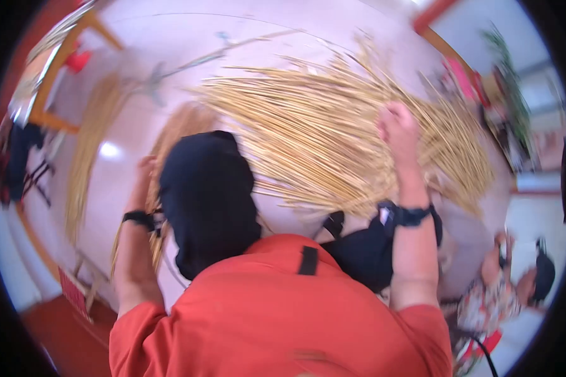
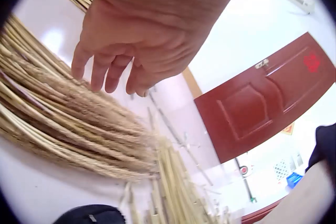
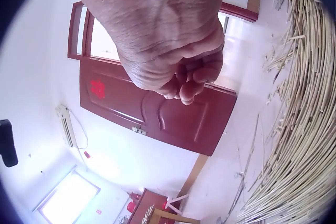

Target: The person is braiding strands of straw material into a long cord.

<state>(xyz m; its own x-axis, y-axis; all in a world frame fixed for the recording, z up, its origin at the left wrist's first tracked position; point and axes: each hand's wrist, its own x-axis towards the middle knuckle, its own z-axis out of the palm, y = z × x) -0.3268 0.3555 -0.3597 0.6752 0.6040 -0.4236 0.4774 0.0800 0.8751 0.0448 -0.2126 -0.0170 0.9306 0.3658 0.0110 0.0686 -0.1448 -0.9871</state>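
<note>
My left hand (image 1: pixel 146 168) reaches down at the left, beside a bundle of dry stalks with brownish feathery heads (image 1: pixel 181 125). In the left wrist view that hand (image 2: pixel 134 40) hangs over the bundle (image 2: pixel 68 108), its fingers loosely bent and nothing between them. My right hand (image 1: pixel 398 122) is raised over a wide pile of straw-coloured stalks (image 1: pixel 314 132) spread across the floor. Its fingers (image 3: pixel 192 88) are curled in toward the palm, and no object shows in them. The stalk pile (image 3: pixel 299 134) lies off to the side in the right wrist view.
Another stalk bundle (image 1: pixel 91 157) lies on the pale floor at far left, near a wooden table (image 1: pixel 56 75). A long thin stick (image 1: pixel 233 47) lies beyond the pile. Another person (image 1: pixel 497 301) is at the lower right. A dark red door (image 3: pixel 157 111) stands in the wall.
</note>
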